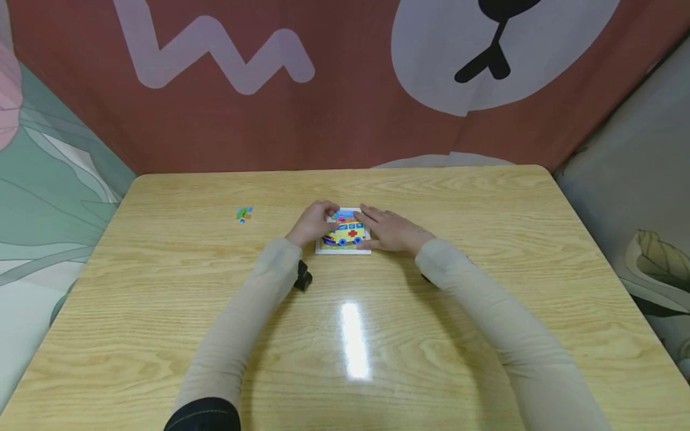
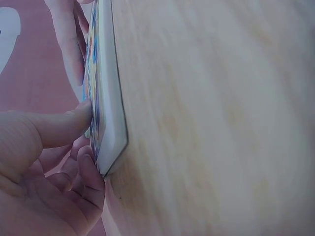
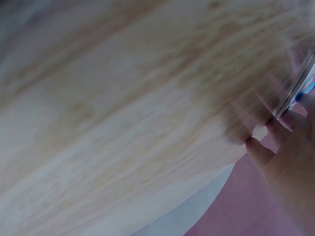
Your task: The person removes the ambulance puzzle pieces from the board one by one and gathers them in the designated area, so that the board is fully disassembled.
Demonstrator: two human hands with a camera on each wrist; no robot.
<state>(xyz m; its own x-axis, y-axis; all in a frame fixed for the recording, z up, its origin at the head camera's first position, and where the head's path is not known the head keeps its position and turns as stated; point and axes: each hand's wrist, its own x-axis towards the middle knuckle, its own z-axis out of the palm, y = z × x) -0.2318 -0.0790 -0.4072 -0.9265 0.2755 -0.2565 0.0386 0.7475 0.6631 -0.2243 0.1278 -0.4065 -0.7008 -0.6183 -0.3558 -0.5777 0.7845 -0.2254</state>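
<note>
One table (image 1: 172,275), one van puzzle (image 1: 345,238) near the middle of its far edge. Two hands: left hand (image 1: 314,223) grips puzzle's left side; right hand (image 1: 396,230) ungripping, fingers extended over right side. One piece cluster (image 1: 244,214) (count unclear) towards far left corner.

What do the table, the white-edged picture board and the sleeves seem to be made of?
Table: wood or wood-look laminate, glossy; it shows grain and a bright reflection.
Picture board: perhaps plastic or coated card, smooth; its plain white edge leaves this open.
Sleeves: fabric, matt; they show soft creases.
</note>
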